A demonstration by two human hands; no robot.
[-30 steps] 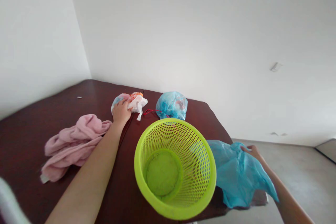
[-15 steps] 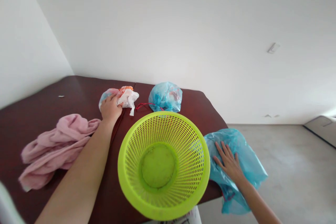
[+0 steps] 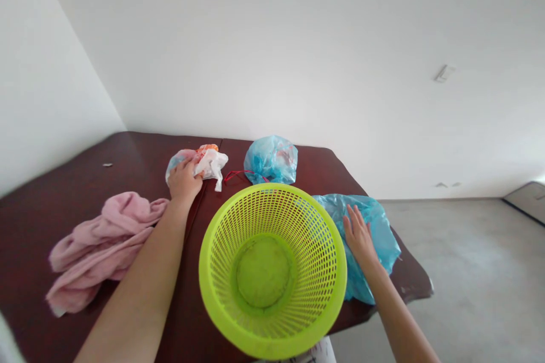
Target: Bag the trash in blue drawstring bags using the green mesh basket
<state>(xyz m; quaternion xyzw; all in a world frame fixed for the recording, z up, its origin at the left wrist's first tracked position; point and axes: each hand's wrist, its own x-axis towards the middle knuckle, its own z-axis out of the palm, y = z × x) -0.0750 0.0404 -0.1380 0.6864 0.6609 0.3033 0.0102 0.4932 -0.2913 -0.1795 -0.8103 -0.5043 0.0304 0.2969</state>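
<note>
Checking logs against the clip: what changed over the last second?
The right hand let go of its grip on the loose blue bag and now lies open on it. That bag, earlier bunched and hanging past the table edge, has come left, spread flatter beside the green basket.

Unchanged: left hand on the white-and-orange bag; pink cloth; rounded blue bag.

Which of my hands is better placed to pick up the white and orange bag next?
Probably your left hand: it rests on the white and orange bag, while your right hand is right of the green basket, spread over a blue bag.
</note>
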